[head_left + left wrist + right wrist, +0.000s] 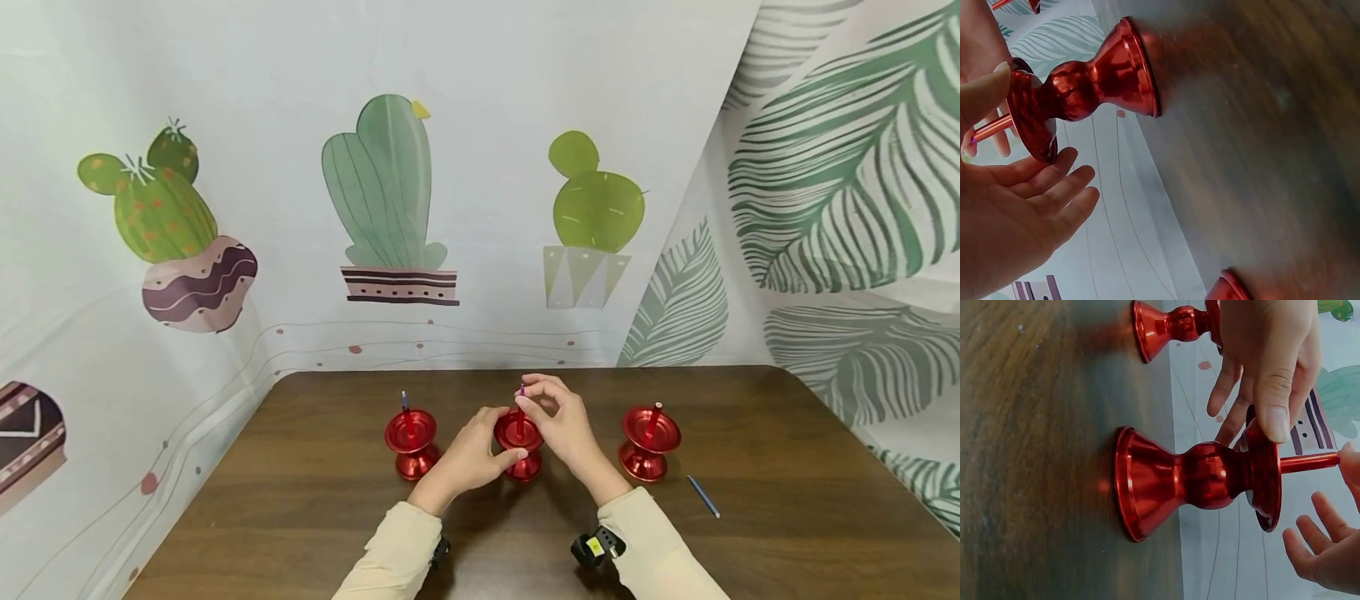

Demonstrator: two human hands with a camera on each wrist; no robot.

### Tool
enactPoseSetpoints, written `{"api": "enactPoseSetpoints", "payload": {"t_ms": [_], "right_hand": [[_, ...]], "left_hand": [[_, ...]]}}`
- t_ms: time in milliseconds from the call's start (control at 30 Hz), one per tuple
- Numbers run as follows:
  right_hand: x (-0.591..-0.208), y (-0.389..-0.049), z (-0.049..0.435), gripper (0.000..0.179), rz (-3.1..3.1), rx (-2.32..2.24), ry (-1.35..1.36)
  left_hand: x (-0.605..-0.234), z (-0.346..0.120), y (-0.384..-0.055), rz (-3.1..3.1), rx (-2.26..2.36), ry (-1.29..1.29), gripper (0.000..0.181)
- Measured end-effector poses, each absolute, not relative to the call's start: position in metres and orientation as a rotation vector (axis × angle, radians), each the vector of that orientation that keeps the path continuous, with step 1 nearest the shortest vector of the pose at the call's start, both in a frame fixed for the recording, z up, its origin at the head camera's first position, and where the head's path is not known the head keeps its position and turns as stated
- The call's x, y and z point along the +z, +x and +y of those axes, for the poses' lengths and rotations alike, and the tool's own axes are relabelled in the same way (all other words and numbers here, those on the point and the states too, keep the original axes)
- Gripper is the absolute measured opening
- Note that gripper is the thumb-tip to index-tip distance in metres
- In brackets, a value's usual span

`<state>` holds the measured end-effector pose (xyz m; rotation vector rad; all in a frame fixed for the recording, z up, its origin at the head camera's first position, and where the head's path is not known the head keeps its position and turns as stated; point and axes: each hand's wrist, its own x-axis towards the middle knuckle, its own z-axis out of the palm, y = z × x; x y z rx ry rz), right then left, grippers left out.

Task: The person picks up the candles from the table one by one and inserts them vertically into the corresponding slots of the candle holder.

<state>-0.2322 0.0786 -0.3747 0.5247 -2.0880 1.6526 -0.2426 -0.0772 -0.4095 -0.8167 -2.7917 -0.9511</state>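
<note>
Three red metal candle holders stand on the table. My left hand grips the dish rim of the middle candle holder, thumb on the near side and fingers around the far side. Above that dish, my right hand pinches a thin purple candle at the top of the holder's upright red tube. The candle's lower end is hidden. To the left, another candle holder has a thin blue candle standing in its tube.
The third candle holder stands at the right, its tube pointing up. Near it a thin blue stick lies on the brown wooden table. A cloth printed with cacti and leaves hangs behind the table's far edge.
</note>
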Motion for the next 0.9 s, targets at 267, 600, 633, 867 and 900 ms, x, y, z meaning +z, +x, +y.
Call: {"api": "enactPoseSetpoints", "payload": {"t_ms": [267, 600, 633, 867, 900], "right_hand": [[-0.398, -0.243, 0.086, 0.016, -2.234, 1.47, 0.523], [-0.403, -0.226, 0.099, 0.043, -2.355, 1.221, 0.578], [-0.403, -0.225, 0.101, 0.044, -2.369, 1.206, 0.583], [-0.406, -0.215, 0.11, 0.045, -2.447, 1.152, 0.611], [-0.406, -0.214, 0.111, 0.045, -2.455, 1.145, 0.609]], "left_hand": [[-0.411, -0.076, -0.238, -2.76, -0.948, -0.853, 0.066], [-0.412, -0.073, -0.225, -2.654, -0.831, -0.738, 0.066], [-0.411, -0.072, -0.224, -2.627, -0.813, -0.727, 0.062], [-0.407, -0.067, -0.214, -2.477, -0.744, -0.682, 0.04], [-0.406, -0.065, -0.213, -2.462, -0.743, -0.677, 0.037]]}}
